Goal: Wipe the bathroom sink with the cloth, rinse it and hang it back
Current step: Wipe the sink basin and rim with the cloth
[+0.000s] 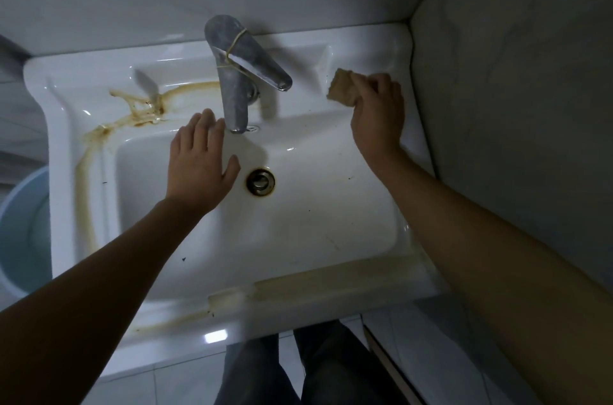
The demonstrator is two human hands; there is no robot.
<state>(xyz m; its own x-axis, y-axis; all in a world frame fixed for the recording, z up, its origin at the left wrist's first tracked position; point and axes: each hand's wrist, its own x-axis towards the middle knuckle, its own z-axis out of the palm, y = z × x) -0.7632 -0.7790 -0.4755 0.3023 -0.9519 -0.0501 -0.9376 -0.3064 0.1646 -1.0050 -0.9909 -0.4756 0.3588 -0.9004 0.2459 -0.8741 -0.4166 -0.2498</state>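
1. The sink [331, 238] fills my view, and I use the tap [235, 72] at its back as my marker. Brown stains [139, 106] run left of the tap, down the left rim and along the front edge opposite it. I judge the wiping has barely begun.
2. A pale blue tub [23, 232] sits on the floor far left of the tap, beyond the sink's edge and out of the way.
3. I see no water coming from the tap.
4. My right hand [378, 119] is on the back ledge right of the tap, its fingers curled round the cloth. It seems set there to start on that corner.
5. My left hand [199, 159] is over the bowl just left of the spout. Its fingers are straight and together and hold nothing, probably for balance or to be near the lever. I cannot tell if it touches the porcelain.
6. The cloth [341, 87] is tan and bunched, and pokes out past the knuckles toward the tap.
7. The drain [260, 180], ringed with rust, lies in front of the tap.
8. A rubber band [232, 49] loops the tap's lever; I cannot tell why.
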